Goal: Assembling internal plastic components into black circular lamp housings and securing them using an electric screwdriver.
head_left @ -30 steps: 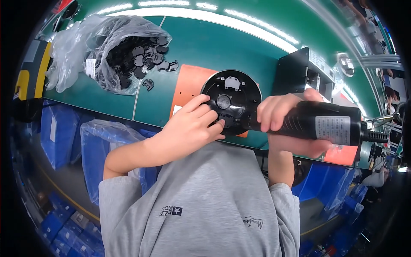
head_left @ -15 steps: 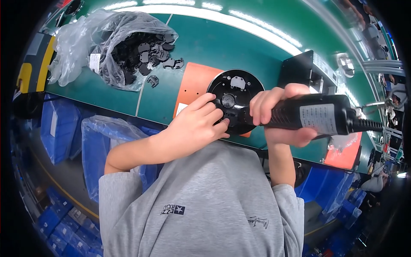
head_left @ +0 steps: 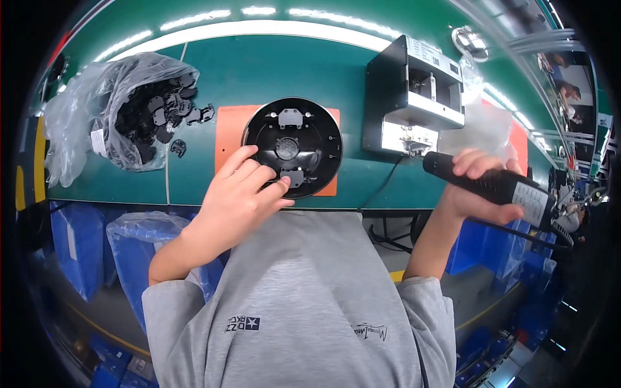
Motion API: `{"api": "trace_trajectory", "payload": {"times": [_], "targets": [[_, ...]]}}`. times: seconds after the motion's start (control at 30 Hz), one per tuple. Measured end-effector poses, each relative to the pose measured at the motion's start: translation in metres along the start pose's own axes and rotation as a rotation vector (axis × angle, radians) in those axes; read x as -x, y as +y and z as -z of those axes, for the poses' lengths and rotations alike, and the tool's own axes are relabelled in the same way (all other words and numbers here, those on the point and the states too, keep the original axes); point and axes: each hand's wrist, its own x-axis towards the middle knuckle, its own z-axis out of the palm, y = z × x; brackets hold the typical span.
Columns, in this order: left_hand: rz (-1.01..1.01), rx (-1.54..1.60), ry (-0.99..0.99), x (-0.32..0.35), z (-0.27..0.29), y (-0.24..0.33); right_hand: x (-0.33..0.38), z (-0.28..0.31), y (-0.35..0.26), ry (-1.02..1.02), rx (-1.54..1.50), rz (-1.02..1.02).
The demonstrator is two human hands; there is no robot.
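Observation:
On an orange mat (head_left: 231, 132) lies a round black housing (head_left: 325, 139), shallow like a bowl, with a clear round window in its middle. Two small grey plates sit inside it, an upper plate (head_left: 290, 117) and a lower plate (head_left: 297, 177). My left hand (head_left: 240, 197) grips the housing's near left side, one fingertip at the rim and another on the lower plate. Off to the right, my right hand (head_left: 469, 200) is closed around a black electric screwdriver (head_left: 499, 183), held apart from the housing. Its narrow end points left; a cable leaves the other end.
A clear plastic bag (head_left: 119, 119) spilling small black brackets (head_left: 169, 107) lies at the left of the green bench (head_left: 278, 64). Right of the housing stands a black and silver bench device (head_left: 388, 97) with a lit front. Blue bins (head_left: 76, 242) sit below the near edge.
The screwdriver in my right hand has gone from over the housing to the right, uncovering the housing's right side. My left hand stays on the housing. The whole view has shifted.

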Motion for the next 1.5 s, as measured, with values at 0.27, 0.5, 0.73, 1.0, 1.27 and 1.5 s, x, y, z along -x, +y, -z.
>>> {"api": "trace_trajectory", "payload": {"times": [0.27, 0.5, 0.73, 1.0, 1.27, 1.5], "targets": [[0.019, 0.025, 0.012, 0.002, -0.002, -0.001, 0.013, 0.011, 0.007, -0.115, -0.040, -0.126], [0.017, 0.047, 0.038, 0.004, -0.004, -0.002, -0.006, 0.004, 0.009, -0.025, 0.051, 0.048], [0.017, 0.080, 0.074, 0.008, -0.007, -0.006, 0.010, 0.003, 0.003, -0.122, 0.024, -0.142], [-0.004, 0.043, 0.055, 0.009, -0.007, -0.008, 0.002, -0.101, -0.006, -0.488, -0.464, -0.188], [-0.010, 0.002, 0.001, 0.010, -0.004, -0.006, 0.041, -0.139, 0.035, -0.586, -0.573, -0.341], [-0.023, 0.018, 0.005, 0.011, -0.004, -0.009, 0.045, -0.148, 0.043, -0.623, -0.543, -0.361]]}}
